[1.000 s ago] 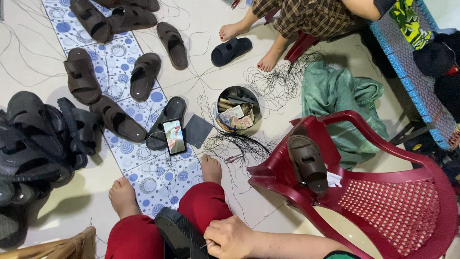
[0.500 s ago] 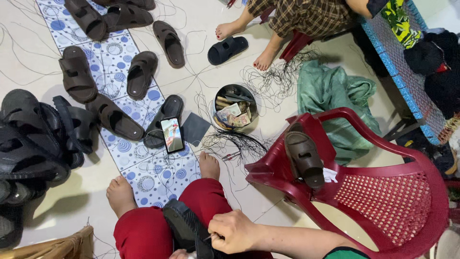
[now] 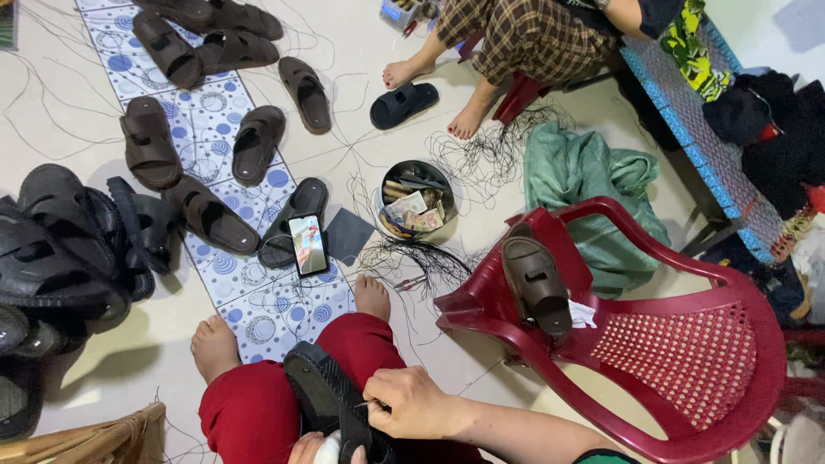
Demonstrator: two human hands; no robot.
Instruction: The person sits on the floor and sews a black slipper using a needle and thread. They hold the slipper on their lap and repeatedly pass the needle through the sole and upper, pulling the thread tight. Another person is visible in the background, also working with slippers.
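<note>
I sit on the floor in red trousers with a black sandal (image 3: 320, 397) lying across my lap. My right hand (image 3: 414, 404) rests on the sandal's edge and pinches a thin needle (image 3: 369, 403) against it. Under the sandal, at the bottom edge of the view, only part of my left hand (image 3: 311, 448) shows, holding it from beneath with something white at the fingers. My bare feet (image 3: 213, 344) rest on a blue-patterned mat (image 3: 258, 309).
A phone (image 3: 308, 245) lies on the mat beside brown sandals (image 3: 206, 215). A round tin (image 3: 417, 202) holds banknotes, with black threads (image 3: 412, 258) around it. A red chair (image 3: 687, 344) carries a brown sandal (image 3: 534, 283). Black sandals (image 3: 60, 249) are piled at the left. Another person (image 3: 524, 34) sits beyond.
My right hand has shifted slightly up along the sandal's edge, and my left hand has come into view beneath it. The view has tilted a little; nothing else moved.
</note>
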